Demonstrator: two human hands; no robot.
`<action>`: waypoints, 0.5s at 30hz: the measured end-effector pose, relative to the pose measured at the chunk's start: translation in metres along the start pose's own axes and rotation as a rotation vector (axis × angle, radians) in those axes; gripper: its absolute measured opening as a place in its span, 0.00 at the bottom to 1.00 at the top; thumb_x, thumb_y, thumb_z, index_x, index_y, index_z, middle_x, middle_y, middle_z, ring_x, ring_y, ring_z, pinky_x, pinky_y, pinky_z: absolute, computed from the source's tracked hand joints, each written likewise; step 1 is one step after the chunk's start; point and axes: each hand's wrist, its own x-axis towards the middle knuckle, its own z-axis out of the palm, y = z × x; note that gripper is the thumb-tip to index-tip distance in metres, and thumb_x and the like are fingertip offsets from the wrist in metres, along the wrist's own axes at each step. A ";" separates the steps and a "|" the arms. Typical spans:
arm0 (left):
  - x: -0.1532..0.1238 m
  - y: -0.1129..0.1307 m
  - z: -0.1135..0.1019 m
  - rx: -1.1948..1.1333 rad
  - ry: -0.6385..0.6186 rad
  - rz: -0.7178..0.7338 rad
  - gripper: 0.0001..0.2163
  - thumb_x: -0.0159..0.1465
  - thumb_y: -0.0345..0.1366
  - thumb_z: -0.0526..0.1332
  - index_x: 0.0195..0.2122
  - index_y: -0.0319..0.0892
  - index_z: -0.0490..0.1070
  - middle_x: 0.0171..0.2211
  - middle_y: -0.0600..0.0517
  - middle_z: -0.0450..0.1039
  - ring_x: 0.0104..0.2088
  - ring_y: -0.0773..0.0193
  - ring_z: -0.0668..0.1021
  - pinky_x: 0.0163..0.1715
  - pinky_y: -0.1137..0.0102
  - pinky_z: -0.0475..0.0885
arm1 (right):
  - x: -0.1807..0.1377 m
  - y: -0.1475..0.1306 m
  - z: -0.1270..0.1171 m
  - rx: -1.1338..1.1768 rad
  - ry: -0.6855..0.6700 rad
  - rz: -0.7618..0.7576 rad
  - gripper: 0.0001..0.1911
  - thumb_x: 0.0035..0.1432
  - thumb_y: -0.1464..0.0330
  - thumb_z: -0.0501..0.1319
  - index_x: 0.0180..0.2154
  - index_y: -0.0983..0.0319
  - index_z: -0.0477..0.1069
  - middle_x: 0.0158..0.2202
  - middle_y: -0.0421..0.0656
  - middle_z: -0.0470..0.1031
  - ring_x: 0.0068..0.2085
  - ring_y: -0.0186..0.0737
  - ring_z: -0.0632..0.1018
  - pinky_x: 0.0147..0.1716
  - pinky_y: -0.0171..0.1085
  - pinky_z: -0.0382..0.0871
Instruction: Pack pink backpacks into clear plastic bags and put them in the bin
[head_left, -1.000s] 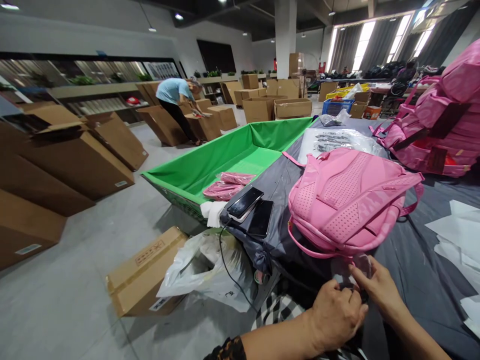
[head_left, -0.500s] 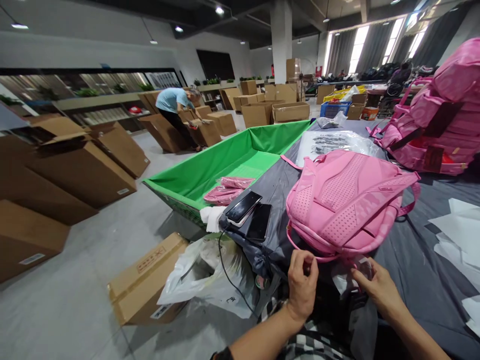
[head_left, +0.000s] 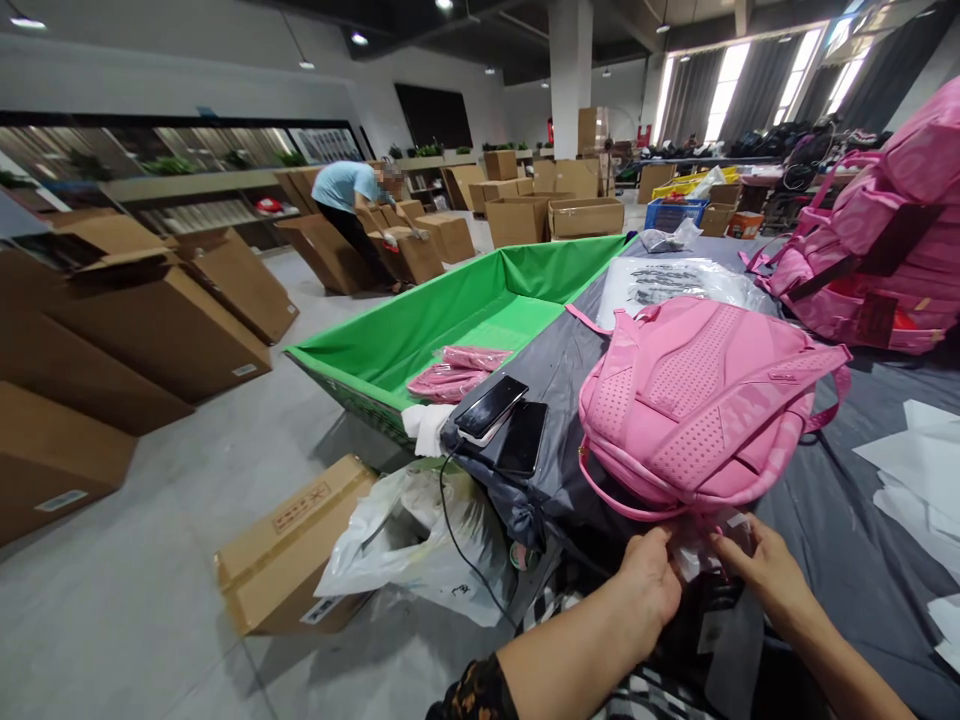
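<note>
A pink backpack (head_left: pixel 697 400) lies back-side up on the dark-covered table (head_left: pixel 840 500), its top end toward me. Just below it, my left hand (head_left: pixel 651 583) and my right hand (head_left: pixel 765 570) both pinch a small piece of clear plastic wrapping (head_left: pixel 701 545) that hangs at the backpack's near end. The fingers of both hands are closed on it. A dark hang tag (head_left: pixel 712 610) shows beneath the plastic.
Two phones (head_left: pixel 502 420) lie at the table's left edge, with a cable trailing down. A green-lined bin (head_left: pixel 465 320) holds wrapped pink items. More pink backpacks (head_left: pixel 877 240) are stacked at right. Cardboard boxes (head_left: pixel 292 540) and a plastic bag stand on the floor. A person bends over boxes far back.
My left hand has dropped from the backpack's pink loop down to the plastic, joining my right hand. The view shifted slightly.
</note>
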 end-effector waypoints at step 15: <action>0.013 -0.017 -0.025 0.236 0.008 0.274 0.15 0.44 0.23 0.65 0.34 0.38 0.73 0.29 0.49 0.79 0.27 0.62 0.77 0.28 0.70 0.69 | -0.005 0.013 -0.027 -0.434 0.220 -0.509 0.22 0.63 0.48 0.55 0.35 0.57 0.78 0.32 0.44 0.82 0.30 0.41 0.82 0.30 0.36 0.75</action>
